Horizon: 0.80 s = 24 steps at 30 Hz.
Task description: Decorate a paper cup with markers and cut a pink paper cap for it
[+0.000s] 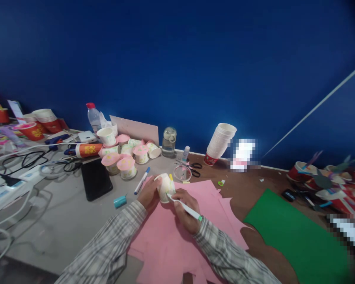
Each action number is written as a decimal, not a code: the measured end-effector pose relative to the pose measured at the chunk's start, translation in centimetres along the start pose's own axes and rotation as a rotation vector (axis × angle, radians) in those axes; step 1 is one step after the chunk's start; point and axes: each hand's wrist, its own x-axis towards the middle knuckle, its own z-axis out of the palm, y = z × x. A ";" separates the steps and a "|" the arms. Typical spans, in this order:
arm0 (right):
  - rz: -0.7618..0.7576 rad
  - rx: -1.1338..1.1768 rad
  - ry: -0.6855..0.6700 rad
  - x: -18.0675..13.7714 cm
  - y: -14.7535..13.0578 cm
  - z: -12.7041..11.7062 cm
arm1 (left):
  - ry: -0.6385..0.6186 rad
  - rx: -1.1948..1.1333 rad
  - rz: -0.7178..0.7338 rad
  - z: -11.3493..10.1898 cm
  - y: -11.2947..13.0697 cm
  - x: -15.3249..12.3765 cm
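Observation:
My left hand (149, 194) is closed around a small white paper cup (165, 187), holding it on its side above the pink paper sheets (177, 236). My right hand (187, 209) grips a white marker with a green end (185, 207), and its tip touches the cup's side. Both forearms wear plaid sleeves. A blue-capped marker (142, 180) and a teal cap (120, 201) lie on the table just left of my left hand.
Decorated cups with pink tops (126, 156) cluster behind a black tablet (96, 179). A stack of white cups (220, 142), a glass jar (169, 141), scissors (192, 169), a tape roll (182, 173) and a water bottle (94, 117) stand along the blue wall. A green sheet (296, 236) lies right; cables lie left.

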 end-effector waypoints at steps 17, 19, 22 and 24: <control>-0.005 0.045 0.013 0.1 0.1 -0.1 | 0.002 0.013 -0.006 0.0 0.0 0.1; 0.008 0.037 0.008 0.1 0.2 0.0 | 0.004 0.014 -0.007 -0.1 -0.1 0.1; 0.013 0.026 0.002 0.1 0.2 0.0 | 0.012 0.018 -0.007 -0.1 -0.1 0.1; 0.014 0.022 0.000 0.1 0.1 0.0 | 0.017 0.019 -0.005 -0.1 -0.1 0.1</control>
